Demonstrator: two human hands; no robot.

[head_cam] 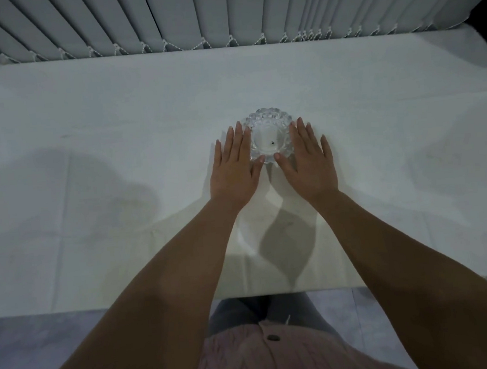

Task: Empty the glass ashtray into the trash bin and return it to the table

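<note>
I see my left hand (pixel 235 167) and my right hand (pixel 307 161) lying palm-down with fingers stretched flat, one on each side of the glass ashtray (pixel 270 137). Neither hand is closed around anything. The inner fingers and thumb tips sit at the scalloped rim, and they look to be touching it, though I cannot tell for sure whether there is real contact or only a close flank. The near edges of the ashtray are partly covered by my fingers, so its full outline is not visible.

The ashtray stands upright on the table (pixel 115 121), roughly at the middle of the surface. Inside its round bowl I can make out a couple of tiny dark specks; what they are is too small to tell, and the bowl otherwise looks pale and clear.

The table is covered in white cloth, with soft shadows to the left and below my forearms. Behind its far edge hang vertical blinds (pixel 223 11) with a bead chain along the bottom. At the bottom of the view I see a pink knitted cardigan (pixel 250 358) with dark buttons, cut off by the frame.
</note>
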